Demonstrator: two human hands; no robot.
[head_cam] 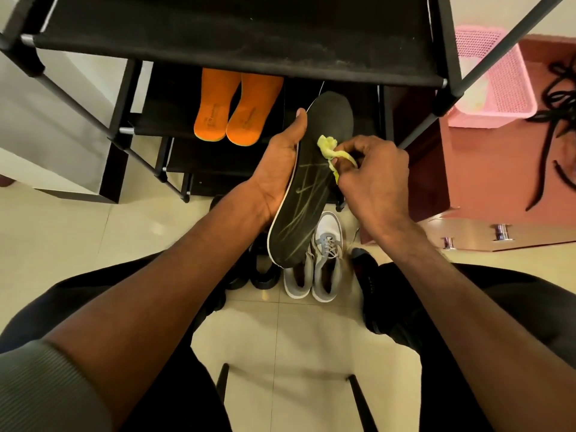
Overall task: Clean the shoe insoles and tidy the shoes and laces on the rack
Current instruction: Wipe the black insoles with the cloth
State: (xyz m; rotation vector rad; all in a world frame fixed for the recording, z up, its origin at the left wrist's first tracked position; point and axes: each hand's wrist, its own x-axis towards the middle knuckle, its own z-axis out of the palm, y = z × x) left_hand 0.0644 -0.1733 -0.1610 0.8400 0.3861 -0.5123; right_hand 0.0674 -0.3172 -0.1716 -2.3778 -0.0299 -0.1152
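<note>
My left hand (277,163) grips a long black insole (314,188) with yellow streaks by its left edge, holding it up in front of the black shoe rack (218,42). My right hand (371,173) pinches a small crumpled yellow cloth (330,148) against the insole's upper right side. Two orange insoles (238,110) lie side by side on a middle shelf of the rack. A pair of grey and white sneakers (314,266) stands on the floor below the insole.
Black shoes (258,269) sit left of the sneakers, and another dark shoe (367,275) right of them. A pink basket (495,85) stands on a reddish surface at the right, with black laces (551,141) lying beside it. My knees frame the tiled floor (296,338).
</note>
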